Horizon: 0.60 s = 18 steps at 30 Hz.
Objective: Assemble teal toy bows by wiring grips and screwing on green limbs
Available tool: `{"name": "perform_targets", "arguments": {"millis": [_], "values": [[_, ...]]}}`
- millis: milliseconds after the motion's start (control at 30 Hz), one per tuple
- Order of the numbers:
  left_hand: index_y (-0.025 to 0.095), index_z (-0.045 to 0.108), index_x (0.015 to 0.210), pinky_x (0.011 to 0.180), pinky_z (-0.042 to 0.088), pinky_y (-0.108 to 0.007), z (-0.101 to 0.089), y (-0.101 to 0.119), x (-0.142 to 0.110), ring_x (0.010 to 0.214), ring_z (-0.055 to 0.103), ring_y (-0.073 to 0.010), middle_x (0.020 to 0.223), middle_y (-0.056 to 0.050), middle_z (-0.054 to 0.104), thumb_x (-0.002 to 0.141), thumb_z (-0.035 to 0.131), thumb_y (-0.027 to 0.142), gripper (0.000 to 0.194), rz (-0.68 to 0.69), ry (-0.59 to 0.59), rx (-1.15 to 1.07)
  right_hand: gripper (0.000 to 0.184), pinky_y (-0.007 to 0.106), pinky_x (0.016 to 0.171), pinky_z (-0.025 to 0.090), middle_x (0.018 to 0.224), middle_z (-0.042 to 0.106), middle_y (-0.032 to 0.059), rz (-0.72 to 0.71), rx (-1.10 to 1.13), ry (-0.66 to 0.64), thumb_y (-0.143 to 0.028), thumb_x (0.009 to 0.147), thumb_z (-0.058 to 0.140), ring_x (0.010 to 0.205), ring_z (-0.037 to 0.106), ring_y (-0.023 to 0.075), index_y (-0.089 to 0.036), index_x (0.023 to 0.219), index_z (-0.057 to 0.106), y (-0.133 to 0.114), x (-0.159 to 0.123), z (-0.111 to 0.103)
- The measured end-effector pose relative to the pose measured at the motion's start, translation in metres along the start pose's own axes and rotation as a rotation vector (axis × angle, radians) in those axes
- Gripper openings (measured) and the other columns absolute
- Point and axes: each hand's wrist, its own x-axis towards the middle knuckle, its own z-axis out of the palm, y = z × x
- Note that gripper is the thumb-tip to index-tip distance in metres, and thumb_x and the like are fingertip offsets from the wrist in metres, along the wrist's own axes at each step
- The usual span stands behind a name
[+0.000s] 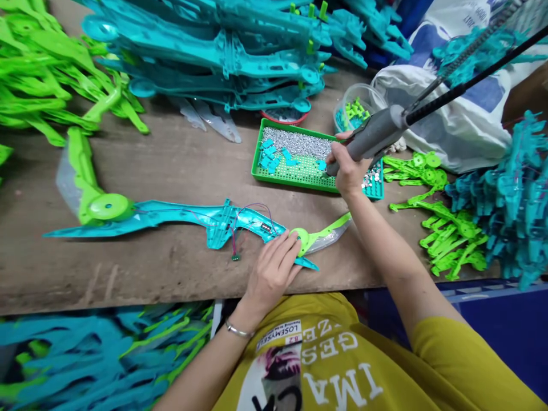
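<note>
A turquoise toy bow half lies across the wooden table, its inside facing up with thin wires and a small green circuit board. Lime green limb pieces with clear grey blades sit at both ends. My left hand is laid over the bow's right end, fingers close together beside the round green joint; the thumb side is partly hidden. My right hand is wrapped around a grey electric screwdriver, its tip low over a green perforated tray of silver screws and small turquoise pieces.
Turquoise bow halves are piled at the back, lime green parts at left. At right are more green pieces, stacked turquoise halves, a clear tub and a white sack. A cable and spring run up from the screwdriver.
</note>
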Motion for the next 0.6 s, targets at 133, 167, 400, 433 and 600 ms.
{"name": "perform_targets", "arguments": {"millis": [133,167,400,433,600], "values": [[0.014,0.052,0.146,0.107,0.056,-0.048,0.000,-0.001,0.000,0.133,0.063,-0.0316,0.136,-0.018,0.069,0.095,0.067,0.017,0.053,-0.003,-0.004,0.006,0.038,0.028,0.052,0.045,0.053,0.049,-0.0088,0.019,-0.024,-0.047,-0.058,0.080,0.072,0.046,0.053,0.0113,-0.024,0.089,0.060,0.004,0.003,0.002],[0.014,0.053,0.145,0.107,0.056,-0.048,0.001,-0.001,-0.001,0.133,0.063,-0.0316,0.135,-0.018,0.070,0.095,0.067,0.018,0.052,-0.001,0.001,0.009,0.039,0.028,0.053,0.046,0.054,0.049,-0.0087,0.020,-0.029,-0.060,-0.060,0.080,0.072,0.046,0.053,0.0113,-0.024,0.089,0.061,0.004,0.005,0.002],[0.012,0.054,0.143,0.110,0.054,-0.049,0.002,0.000,-0.002,0.137,0.060,-0.0321,0.138,-0.019,0.067,0.094,0.069,0.018,0.052,-0.014,-0.002,-0.033,0.042,0.033,0.063,0.052,0.060,0.046,-0.0057,0.019,-0.120,-0.098,-0.068,0.086,0.062,0.054,0.055,0.0139,-0.029,0.099,0.067,-0.033,-0.013,-0.011],[0.014,0.053,0.144,0.111,0.054,-0.049,0.002,0.000,-0.002,0.138,0.059,-0.0319,0.140,-0.019,0.067,0.094,0.068,0.019,0.053,-0.021,-0.003,-0.042,0.042,0.034,0.064,0.053,0.061,0.046,-0.0053,0.022,-0.131,-0.118,-0.068,0.087,0.061,0.056,0.056,0.0144,-0.030,0.102,0.067,-0.041,-0.018,-0.014],[0.016,0.049,0.149,0.112,0.053,-0.049,0.003,0.000,-0.004,0.139,0.058,-0.0309,0.142,-0.018,0.065,0.094,0.068,0.017,0.059,-0.032,0.002,-0.055,0.041,0.033,0.066,0.054,0.064,0.047,-0.0052,-0.014,-0.164,-0.105,-0.066,0.088,0.061,0.058,0.058,0.0146,-0.031,0.110,0.064,-0.044,-0.027,-0.016]]}}
